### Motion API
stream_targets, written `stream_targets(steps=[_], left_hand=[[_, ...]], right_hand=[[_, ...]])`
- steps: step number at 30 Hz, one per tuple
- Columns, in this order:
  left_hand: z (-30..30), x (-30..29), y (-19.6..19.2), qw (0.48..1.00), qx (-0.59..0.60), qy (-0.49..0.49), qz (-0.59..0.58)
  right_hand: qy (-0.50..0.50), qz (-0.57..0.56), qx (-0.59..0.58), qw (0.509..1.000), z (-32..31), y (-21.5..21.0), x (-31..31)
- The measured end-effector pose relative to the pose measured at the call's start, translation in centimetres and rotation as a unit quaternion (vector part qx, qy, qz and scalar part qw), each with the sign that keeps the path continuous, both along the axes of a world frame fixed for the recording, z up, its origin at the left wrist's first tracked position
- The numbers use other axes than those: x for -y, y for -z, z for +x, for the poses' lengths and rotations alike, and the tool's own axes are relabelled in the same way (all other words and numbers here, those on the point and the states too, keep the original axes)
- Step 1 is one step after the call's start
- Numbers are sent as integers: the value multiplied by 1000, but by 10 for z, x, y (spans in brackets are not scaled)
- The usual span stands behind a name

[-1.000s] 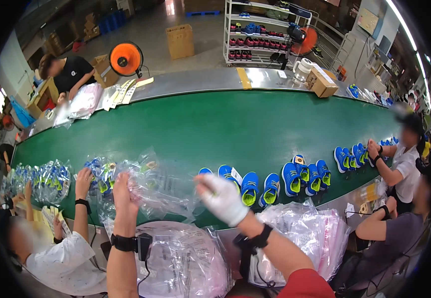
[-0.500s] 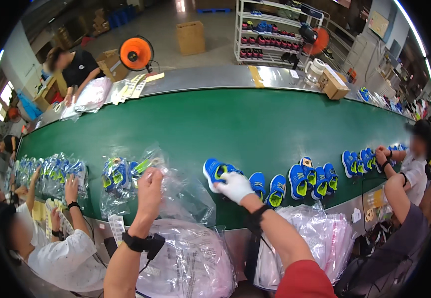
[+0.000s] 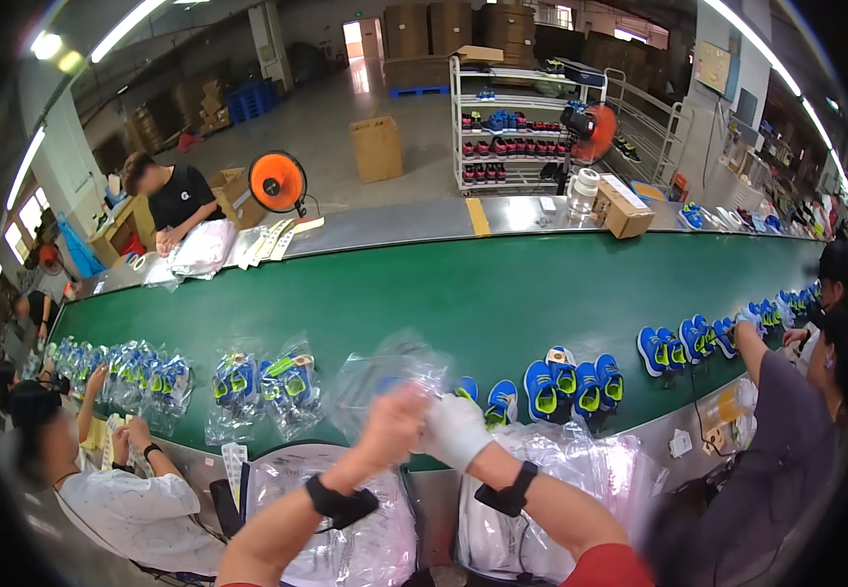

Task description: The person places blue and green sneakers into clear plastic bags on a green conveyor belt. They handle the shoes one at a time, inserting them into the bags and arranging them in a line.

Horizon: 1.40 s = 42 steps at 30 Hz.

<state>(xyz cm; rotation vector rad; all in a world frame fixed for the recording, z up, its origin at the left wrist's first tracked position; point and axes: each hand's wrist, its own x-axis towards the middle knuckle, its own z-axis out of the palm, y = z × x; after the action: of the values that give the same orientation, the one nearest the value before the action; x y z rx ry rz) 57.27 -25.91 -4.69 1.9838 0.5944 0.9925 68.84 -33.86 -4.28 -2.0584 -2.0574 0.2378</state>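
Over the green conveyor belt, a clear plastic bag (image 3: 370, 386) hangs from my bare left hand (image 3: 395, 423), whose fingers are closed on it. A blurred blue patch shows through the film beside my fingers. My right hand (image 3: 453, 430), in a white glove, is pressed close against the left one and looks closed; motion blur and the left hand hide its fingertips. Just beyond the glove stand a blue shoe with lime lining (image 3: 500, 401) and part of another. Left of the bag lies a bagged pair of blue shoes (image 3: 290, 383).
More blue shoes (image 3: 573, 386) line the green belt (image 3: 424, 293) to the right, bagged ones (image 3: 131, 372) to the left. Stacks of plastic bags (image 3: 346, 519) lie below my arms. Co-workers sit on both sides; one person (image 3: 184, 205) works across the belt.
The view has tilted up. My right hand has left the shoe row and come to my left hand at the bag. The pair of shoes it was touching is gone from its place.
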Motion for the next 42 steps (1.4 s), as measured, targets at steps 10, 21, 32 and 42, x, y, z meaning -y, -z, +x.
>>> stream_targets(steps=[10, 21, 32, 42], left_hand=[[61, 39, -17, 940, -164, 285, 95], [-40, 51, 10, 917, -314, 214, 123], [-81, -38, 19, 985, -167, 6, 34], [-59, -63, 33, 956, -54, -63, -282]], right_hand=[[-207, 38, -7, 978, 12, 49, 17], [-27, 31, 12, 999, -29, 34, -43], [-6, -179, -35, 983, -86, 85, -162], [-78, -117, -615, 776, -37, 76, -89]])
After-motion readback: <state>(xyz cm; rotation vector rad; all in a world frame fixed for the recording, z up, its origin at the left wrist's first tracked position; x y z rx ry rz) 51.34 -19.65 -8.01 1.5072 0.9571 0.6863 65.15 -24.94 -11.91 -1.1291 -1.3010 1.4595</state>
